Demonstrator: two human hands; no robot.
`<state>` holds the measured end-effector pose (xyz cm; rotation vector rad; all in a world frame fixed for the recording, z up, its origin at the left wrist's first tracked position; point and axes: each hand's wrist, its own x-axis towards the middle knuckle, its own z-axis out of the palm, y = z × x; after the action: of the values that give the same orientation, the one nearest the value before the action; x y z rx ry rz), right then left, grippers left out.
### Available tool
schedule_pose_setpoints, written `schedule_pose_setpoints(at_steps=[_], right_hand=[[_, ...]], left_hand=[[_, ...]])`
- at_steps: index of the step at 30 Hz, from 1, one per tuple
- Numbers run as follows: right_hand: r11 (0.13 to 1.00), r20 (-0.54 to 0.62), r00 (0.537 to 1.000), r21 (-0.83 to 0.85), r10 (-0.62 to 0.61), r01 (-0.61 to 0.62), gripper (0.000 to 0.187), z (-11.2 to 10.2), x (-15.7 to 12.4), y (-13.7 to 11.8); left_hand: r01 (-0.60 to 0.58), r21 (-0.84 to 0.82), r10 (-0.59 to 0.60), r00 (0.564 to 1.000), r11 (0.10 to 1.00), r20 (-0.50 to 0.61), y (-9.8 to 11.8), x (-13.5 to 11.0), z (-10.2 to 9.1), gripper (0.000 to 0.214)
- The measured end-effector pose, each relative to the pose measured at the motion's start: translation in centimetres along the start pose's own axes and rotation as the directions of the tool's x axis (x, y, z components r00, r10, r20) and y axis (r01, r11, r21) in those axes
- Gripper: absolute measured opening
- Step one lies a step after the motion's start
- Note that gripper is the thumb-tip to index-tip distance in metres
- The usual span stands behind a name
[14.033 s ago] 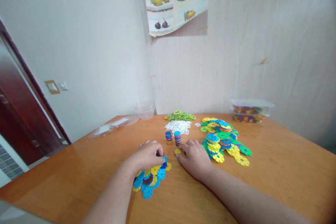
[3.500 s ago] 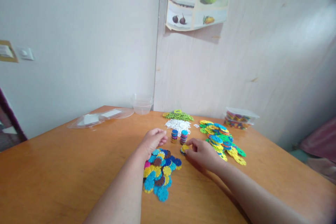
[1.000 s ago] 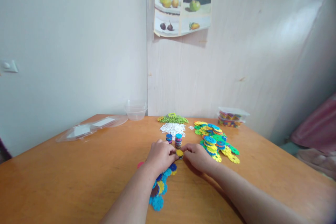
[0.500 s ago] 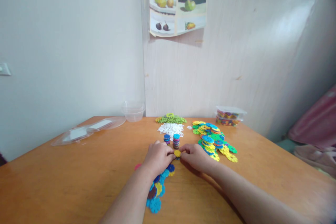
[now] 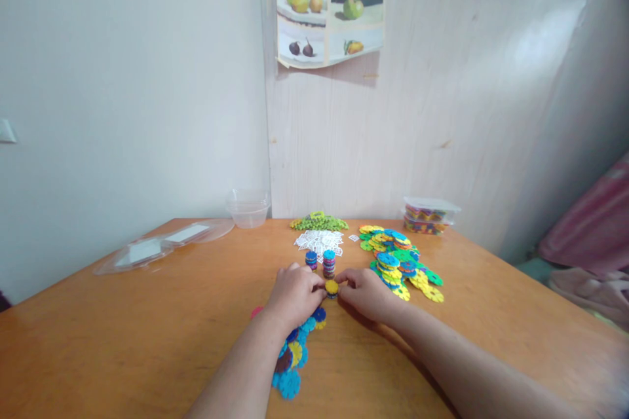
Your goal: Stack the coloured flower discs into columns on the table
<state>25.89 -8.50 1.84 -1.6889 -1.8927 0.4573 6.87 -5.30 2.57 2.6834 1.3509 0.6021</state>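
My left hand [image 5: 293,293] and my right hand [image 5: 364,292] meet at a small stack of discs topped by a yellow one [image 5: 331,287], each pinching it from its side. Under my left wrist lies a loose pile of blue, yellow and brown snowflake discs [image 5: 295,353]. Just behind the hands stand two short disc stacks [image 5: 311,260] [image 5: 329,264].
A larger heap of yellow, green and blue discs [image 5: 400,259] lies to the right on the wooden table [image 5: 147,327]. Farther back are white pieces [image 5: 319,241], green pieces [image 5: 318,223], a clear bowl [image 5: 248,207], clear lids [image 5: 162,243] and a filled plastic box [image 5: 430,216].
Since 3.5 s ago my left hand came in from above the loose pile to join my right hand at the small stack. Over the last second the hands have hardly moved.
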Motion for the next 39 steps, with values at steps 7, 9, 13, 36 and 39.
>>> schedule_pose_setpoints(at_steps=[7, 9, 13, 36, 39], right_hand=[[0.995, -0.06, 0.994, -0.033, -0.092, 0.09, 0.026, 0.2, -1.4, -1.4], [0.982, -0.019, 0.982, -0.023, -0.188, 0.187, 0.022, 0.4, -2.2, -2.2], [0.965, 0.06, 0.966, -0.048, -0.253, 0.256, 0.019, 1.0, -3.4, -3.5], [0.886, 0.147, 0.92, -0.251, -0.364, 0.391, 0.029, 3.2, -2.1, -7.6], [0.89, 0.149, 0.918, -0.231, -0.368, 0.394, 0.028, 3.2, -2.0, -7.6]], left_hand=[[0.026, -0.173, -0.041, 0.996, 0.985, -0.083, -0.6, 0.1, -0.5, 0.021], [0.063, -0.251, -0.094, 0.989, 0.966, -0.113, -1.2, 0.2, -0.6, 0.021], [0.189, -0.376, -0.257, 0.957, 0.907, -0.137, -3.1, 0.5, -0.6, 0.024], [0.217, -0.96, -0.382, 0.884, -0.177, 0.27, -5.2, 0.5, -0.4, 0.062], [0.201, -0.953, -0.369, 0.888, -0.227, 0.275, -5.3, 0.3, -0.6, 0.064]])
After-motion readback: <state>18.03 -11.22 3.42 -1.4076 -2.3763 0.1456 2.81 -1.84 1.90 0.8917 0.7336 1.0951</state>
